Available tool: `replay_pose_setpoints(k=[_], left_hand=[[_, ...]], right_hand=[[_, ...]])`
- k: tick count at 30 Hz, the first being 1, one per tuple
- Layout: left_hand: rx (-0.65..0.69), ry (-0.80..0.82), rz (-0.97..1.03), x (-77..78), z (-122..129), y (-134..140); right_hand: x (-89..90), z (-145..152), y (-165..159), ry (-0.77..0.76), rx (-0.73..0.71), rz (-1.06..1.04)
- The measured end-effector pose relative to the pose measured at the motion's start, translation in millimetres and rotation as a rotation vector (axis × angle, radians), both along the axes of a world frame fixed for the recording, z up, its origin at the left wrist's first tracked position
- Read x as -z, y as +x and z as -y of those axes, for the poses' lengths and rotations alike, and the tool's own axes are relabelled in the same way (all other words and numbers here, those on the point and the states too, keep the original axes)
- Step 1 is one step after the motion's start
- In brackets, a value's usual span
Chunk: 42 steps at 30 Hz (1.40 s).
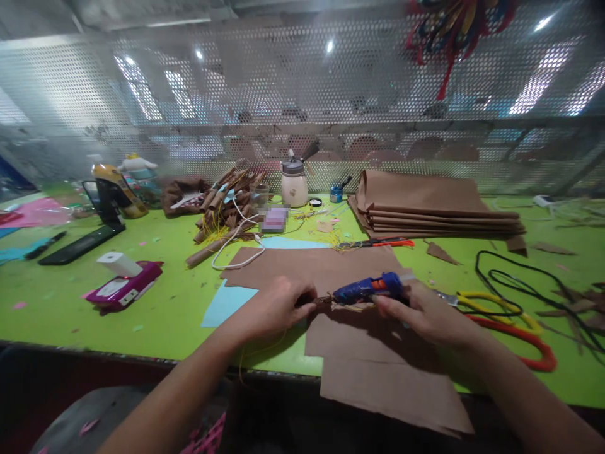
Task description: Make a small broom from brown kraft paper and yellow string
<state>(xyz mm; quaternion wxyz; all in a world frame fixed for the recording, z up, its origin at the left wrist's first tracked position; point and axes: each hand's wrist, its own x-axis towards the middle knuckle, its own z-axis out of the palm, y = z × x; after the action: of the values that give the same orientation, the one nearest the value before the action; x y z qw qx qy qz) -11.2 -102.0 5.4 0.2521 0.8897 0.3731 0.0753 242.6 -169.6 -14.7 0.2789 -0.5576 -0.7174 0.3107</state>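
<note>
My right hand point(420, 309) is wrapped round a blue hot glue gun point(362, 290), its nozzle pointing left. In front of it, my left hand point(283, 302) pinches a small brown piece point(324, 301), perhaps twisted paper; most of it is hidden by my fingers. The nozzle meets or nearly meets that piece; I cannot tell which. A thin yellow thread hangs below my left hand. Under both hands lie sheets of brown paper point(368, 372), the front one jutting over the table edge, and a light blue sheet point(227, 302).
Scissors with orange and yellow handles point(539, 353) and a black cord point(491, 277) lie at the right. Folded brown paper point(425, 208) is stacked behind. Rolled brown bundles point(227, 208), a white jar point(293, 186), a magenta power strip point(125, 287) and a black phone stand point(82, 243) also occupy the green table.
</note>
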Motion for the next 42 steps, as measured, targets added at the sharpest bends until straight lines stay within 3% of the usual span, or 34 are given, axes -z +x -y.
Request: replay_pose_setpoints(k=[34,42], left_hand=[[-0.006,0.015,-0.024,-2.9,-0.9,-0.2],[-0.004,0.005,-0.023,-3.6,0.0,1.0]], right_hand=[[3.0,1.9,6.7,0.126,0.032,0.115],[1.8,-0.7,-0.8,0.019,-0.016,0.016]])
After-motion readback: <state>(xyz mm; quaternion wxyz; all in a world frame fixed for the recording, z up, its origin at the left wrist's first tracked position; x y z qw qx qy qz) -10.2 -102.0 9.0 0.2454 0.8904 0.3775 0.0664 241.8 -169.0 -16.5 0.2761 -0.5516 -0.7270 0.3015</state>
